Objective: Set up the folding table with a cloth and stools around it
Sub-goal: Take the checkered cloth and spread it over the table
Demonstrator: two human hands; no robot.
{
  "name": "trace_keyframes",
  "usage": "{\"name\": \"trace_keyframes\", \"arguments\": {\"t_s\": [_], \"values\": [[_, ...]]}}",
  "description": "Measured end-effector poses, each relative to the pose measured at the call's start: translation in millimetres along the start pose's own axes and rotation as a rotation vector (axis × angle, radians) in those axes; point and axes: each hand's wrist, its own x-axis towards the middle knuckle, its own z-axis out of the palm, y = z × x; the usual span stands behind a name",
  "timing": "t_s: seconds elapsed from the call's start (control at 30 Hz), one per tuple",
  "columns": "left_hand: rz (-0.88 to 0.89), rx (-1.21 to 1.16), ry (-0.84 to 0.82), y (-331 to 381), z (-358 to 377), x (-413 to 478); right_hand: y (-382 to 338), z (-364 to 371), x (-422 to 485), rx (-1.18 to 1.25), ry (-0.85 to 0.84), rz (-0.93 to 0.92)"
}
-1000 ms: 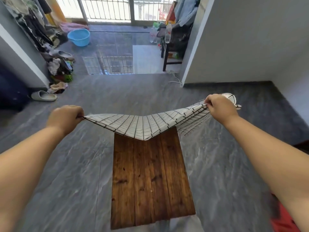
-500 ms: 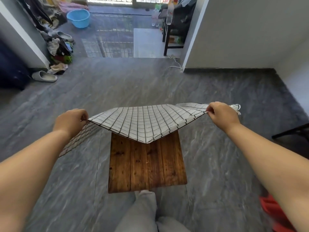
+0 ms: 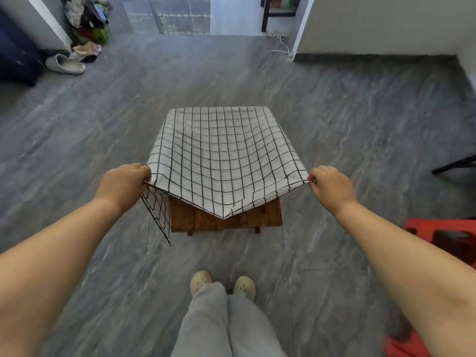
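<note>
Grey floor (image 3: pixel 103 124), one wooden table (image 3: pixel 206 220), one checked cloth (image 3: pixel 221 155) over it, left hand (image 3: pixel 123 186) and right hand (image 3: pixel 331 186) pinching its corners

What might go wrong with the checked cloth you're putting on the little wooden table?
The white black-checked cloth sags to a point at its near edge, and a loose flap hangs below the left hand, so it may land doubled and crooked. The near strip of the brown wooden table is uncovered, so the cloth may end up off-centre. The red plastic stool stands close on the right hand side, and a sideways step could bump it.
</note>
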Motion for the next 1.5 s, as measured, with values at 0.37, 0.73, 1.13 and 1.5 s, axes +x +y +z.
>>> {"name": "trace_keyframes", "arguments": {"t_s": [0.37, 0.73, 1.13, 1.5], "values": [[0.143, 0.193, -0.188, -14, 83, -67, -6, 89, -78, -0.051, -0.086, 0.010], [0.244, 0.161, -0.181, -13, 170, -100, -14, 173, -123, -0.166, -0.112, -0.032], [0.211, 0.248, -0.301, -34, 246, -126, -8, 234, -140, -0.301, -0.281, 0.156], [0.191, 0.147, -0.472, -23, 253, -105, -42, 244, -106, -0.121, -0.321, 0.301]]}}
